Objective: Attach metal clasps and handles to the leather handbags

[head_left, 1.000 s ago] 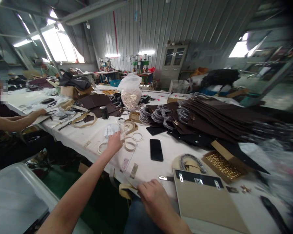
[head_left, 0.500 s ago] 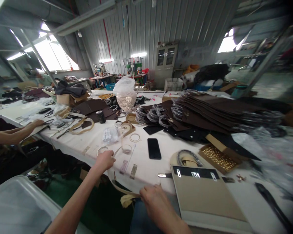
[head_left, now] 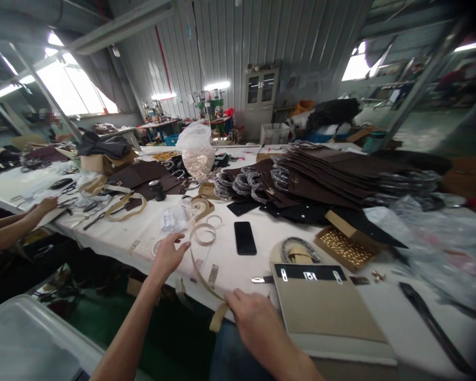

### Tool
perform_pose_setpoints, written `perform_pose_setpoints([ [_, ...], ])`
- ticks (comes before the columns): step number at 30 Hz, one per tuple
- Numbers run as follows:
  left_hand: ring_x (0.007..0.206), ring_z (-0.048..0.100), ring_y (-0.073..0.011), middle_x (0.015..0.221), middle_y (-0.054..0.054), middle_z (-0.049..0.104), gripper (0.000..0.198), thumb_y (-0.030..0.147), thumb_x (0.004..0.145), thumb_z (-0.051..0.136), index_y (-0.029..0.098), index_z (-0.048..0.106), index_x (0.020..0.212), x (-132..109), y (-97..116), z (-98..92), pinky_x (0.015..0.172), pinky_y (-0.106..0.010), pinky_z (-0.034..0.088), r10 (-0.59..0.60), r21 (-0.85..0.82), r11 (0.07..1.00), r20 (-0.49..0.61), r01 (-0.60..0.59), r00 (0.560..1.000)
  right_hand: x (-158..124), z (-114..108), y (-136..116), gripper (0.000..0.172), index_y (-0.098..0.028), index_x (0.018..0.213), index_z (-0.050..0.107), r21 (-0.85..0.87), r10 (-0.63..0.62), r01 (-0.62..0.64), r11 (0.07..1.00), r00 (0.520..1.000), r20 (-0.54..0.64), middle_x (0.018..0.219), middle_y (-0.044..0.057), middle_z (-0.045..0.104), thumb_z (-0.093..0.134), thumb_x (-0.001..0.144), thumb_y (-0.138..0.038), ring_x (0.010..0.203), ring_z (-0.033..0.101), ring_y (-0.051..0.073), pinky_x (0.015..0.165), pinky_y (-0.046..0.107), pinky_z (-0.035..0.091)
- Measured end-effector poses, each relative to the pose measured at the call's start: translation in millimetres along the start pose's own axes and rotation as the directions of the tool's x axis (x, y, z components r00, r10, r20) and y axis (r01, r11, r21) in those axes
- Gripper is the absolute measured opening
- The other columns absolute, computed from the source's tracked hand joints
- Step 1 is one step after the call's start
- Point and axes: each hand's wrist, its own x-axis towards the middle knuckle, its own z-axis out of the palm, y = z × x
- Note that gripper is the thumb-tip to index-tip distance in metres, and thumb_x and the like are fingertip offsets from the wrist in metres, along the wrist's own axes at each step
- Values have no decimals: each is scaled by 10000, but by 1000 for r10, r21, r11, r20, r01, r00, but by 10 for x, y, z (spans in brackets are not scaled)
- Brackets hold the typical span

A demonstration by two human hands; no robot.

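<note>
As right hand (head_left: pixel 254 316) pinches beige tape (head_left: pixel 202 279), left hand (head_left: pixel 168 256) loose, parted — tape just beside it.

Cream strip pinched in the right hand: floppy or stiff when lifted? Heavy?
Probably flexible: the cream strip bows in a curve from the right hand. Likely light, being narrow and thin. Its far part may swing, since the open left hand isn't gripping it.

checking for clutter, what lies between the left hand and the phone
The head view shows a loop of tan tape on the table between the left hand and the phone.
</note>
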Motion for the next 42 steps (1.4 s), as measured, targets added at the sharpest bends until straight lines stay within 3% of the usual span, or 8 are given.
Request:
perform_pose_setpoints([
  [5, 1311, 716, -313, 1360, -114, 781, 283, 457, 1084, 679, 252, 776, 1255, -309, 613, -92, 1048, -463, 610, 213, -175, 954, -177, -243, 961, 431, -561, 192, 263, -188, 1061, 723, -195, -247, 211, 958, 952, -183, 1064, 85, 745, 608, 972, 31, 981, 665, 269, 1032, 451, 458],
  [11, 1331, 709, -314, 1446, -149, 756, 440, 349, 1190, 458, 259, 622, 1588, -794, 1234, 159, 1179, -525, 542, 434, -269, 883, 154, -384, 888, 822, -632, 288, 169, -198, 1045, 768, -302, -421, 325, 896, 839, -345, 1189, 105, 757, 680, 1031, -55, 1243, 650, 307, 1305, 614, 326],
  [14, 1121, 770, -298, 1295, -143, 807, 448, 349, 1200, 421, 249, 576, 1608, -953, 1155, 384, 1016, -476, 603, 356, -273, 918, 251, -286, 900, 765, -434, 348, 148, -216, 1043, 767, -262, -392, 301, 917, 805, -445, 1230, 91, 764, 712, 1039, -79, 1384, 613, 305, 1356, 608, 287],
  [17, 1188, 746, -351, 1303, -162, 796, 520, 337, 1105, 654, 225, 557, 1603, -1039, 1012, 524, 1165, -601, 502, 464, -85, 886, 195, -456, 864, 610, -287, 417, 148, -225, 1071, 759, -220, -342, 267, 938, 813, -471, 1262, 86, 765, 728, 1027, -88, 1430, 597, 305, 1380, 606, 258],
  [23, 1548, 564, -362, 1523, -185, 713, 605, -2, 1028, 475, 214, 597, 1579, -897, 849, 614, 1345, -664, 209, 552, 277, 810, -64, -516, 832, 381, -204, 468, 131, -236, 1017, 737, -93, -73, 31, 995, 866, -494, 901, 30, 737, 703, 1057, -116, 948, 672, 242, 1290, 583, 348],
  [32, 1432, 657, -339, 1487, -177, 707, 426, 145, 1041, 504, 188, 681, 1426, -460, 387, 824, 1260, -576, 510, 246, -39, 967, -86, -250, 965, 241, -101, 641, 185, -235, 974, 737, -66, 37, -72, 995, 901, -432, 903, 23, 761, 717, 1029, -59, 932, 701, 252, 1205, 518, 402],
  [37, 1485, 627, -389, 1542, -231, 663, 457, 143, 1002, 528, 121, 672, 1435, -102, 70, 932, 1296, -628, 486, 185, 8, 983, -10, -185, 983, 88, -210, 653, 286, -238, 1269, 750, -4, 227, -271, 963, 816, -531, 895, 39, 805, 731, 1018, -103, 829, 700, 283, 860, 418, 466],
  [42, 1583, 532, -418, 1651, -238, 577, 488, 123, 983, 566, 126, 658, 1463, 151, 97, 918, 1321, -666, 451, 271, 61, 961, -2, -270, 963, -72, -289, 687, 282, -241, 1168, 727, -11, 125, -154, 988, 840, -529, 989, 37, 828, 629, 1011, -29, 865, 722, 257, 937, 419, 471],
])
